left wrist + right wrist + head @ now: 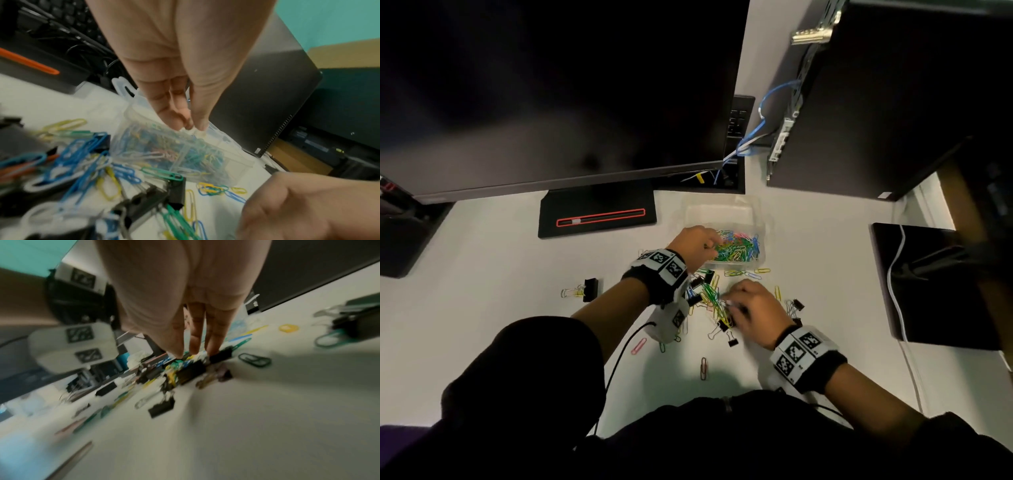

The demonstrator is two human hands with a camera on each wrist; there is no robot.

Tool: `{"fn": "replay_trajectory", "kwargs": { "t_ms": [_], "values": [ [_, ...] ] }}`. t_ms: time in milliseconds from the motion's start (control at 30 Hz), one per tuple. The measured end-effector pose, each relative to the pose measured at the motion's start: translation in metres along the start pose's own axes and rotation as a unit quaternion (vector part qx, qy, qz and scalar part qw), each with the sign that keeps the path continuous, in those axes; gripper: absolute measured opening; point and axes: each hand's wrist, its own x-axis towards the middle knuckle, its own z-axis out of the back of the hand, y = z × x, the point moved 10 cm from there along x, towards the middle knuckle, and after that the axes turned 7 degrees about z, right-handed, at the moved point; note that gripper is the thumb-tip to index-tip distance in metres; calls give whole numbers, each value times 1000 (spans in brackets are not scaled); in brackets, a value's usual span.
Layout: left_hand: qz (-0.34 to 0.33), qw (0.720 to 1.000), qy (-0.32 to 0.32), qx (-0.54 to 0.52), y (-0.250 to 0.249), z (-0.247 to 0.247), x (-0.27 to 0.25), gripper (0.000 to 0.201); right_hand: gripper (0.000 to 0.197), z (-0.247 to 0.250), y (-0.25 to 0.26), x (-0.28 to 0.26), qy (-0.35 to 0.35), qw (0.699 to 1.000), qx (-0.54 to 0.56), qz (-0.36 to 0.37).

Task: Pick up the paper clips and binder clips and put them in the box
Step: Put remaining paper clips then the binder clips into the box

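Observation:
A clear plastic box [722, 205] [185, 155] on the white desk holds many coloured paper clips. My left hand [709, 246] [191, 126] hangs over the box's left side, its fingertips drawn together on something small and pale. In front of the box lies a pile of paper clips and black binder clips [714, 298] [82, 162] [185, 368]. My right hand [732, 310] [195, 352] is down on this pile, thumb and fingertips closing on a bunch of clips. A lone binder clip [589, 290] lies far left, and others [796, 305] lie right of the pile.
A monitor [551, 85] and its stand base [599, 216] are behind and to the left of the box. A dark computer case [876, 102] stands at the back right. A black pad [928, 284] with a white cable [893, 291] lies right. Stray clips [638, 346] lie near my body.

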Motion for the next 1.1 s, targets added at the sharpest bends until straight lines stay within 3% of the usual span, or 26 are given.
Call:
{"fn": "replay_trajectory", "kwargs": {
  "t_ms": [100, 267, 367, 500, 600, 733, 933, 1100],
  "values": [
    [-14, 1000, -17, -21, 5, 1, -11, 31, 28, 24, -18, -4, -41, 998, 21, -37],
    [-91, 991, -94, 3, -1, 4, -36, 30, 41, 53, -54, -7, -52, 991, -40, -115],
    [-126, 989, -62, 36, -5, -14, -48, 24, 44, 55, -66, -6, -45, 986, -60, -150],
    [-122, 986, 29, 107, 6, -48, -52, 26, 47, 39, -56, -4, -10, 987, -77, -140],
    [-118, 983, 54, 131, 12, -59, -57, 29, 45, 28, -43, -3, -12, 989, -75, -127],
    [-122, 985, 47, 109, 18, -58, -63, 21, 41, 12, -28, -1, -3, 994, -52, -99],
    [-112, 987, 39, 105, 24, -52, -68, 21, 52, 5, -11, 13, 2, 997, -46, -67],
    [-89, 989, 40, 110, 26, -52, -66, 32, 59, -6, -6, 20, 24, 998, -31, -55]
  ]
}}
